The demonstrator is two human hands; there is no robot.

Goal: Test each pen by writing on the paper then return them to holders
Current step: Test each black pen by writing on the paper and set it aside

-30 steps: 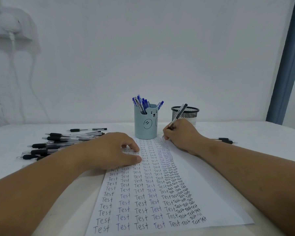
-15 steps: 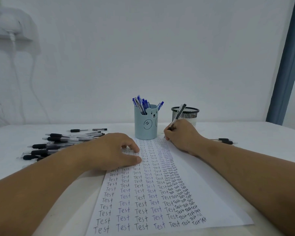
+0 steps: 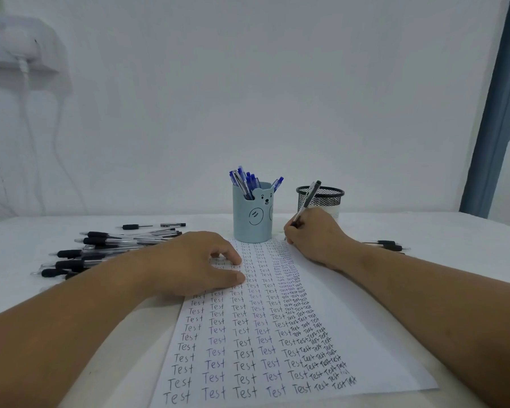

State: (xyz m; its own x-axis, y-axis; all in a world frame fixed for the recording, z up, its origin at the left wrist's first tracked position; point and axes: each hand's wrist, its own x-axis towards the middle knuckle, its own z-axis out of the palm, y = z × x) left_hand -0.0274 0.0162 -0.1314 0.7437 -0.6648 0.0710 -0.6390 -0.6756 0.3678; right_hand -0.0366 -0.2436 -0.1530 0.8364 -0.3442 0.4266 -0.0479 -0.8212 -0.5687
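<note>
Head view of the writing bench. My right hand pinches a black pen between curled fingers and thumb, its tip down at the far right corner of the paper, its barrel leaning up and to the right across the front of the black mesh holder. My left hand lies palm-down on the sheet's left edge, fingers loosely bent and a little apart, thumb flat on the page, holding nothing. The paper runs from the near table edge up to the blue bear holder and carries columns of the word "Test" in black and purple ink, crowded on the right. The bear holder stands upright just beyond the sheet, filled with blue pens; the mesh holder stands just right of it. A heap of black pens lies on the white table left of my left hand, and two more black pens lie behind my right forearm
</note>
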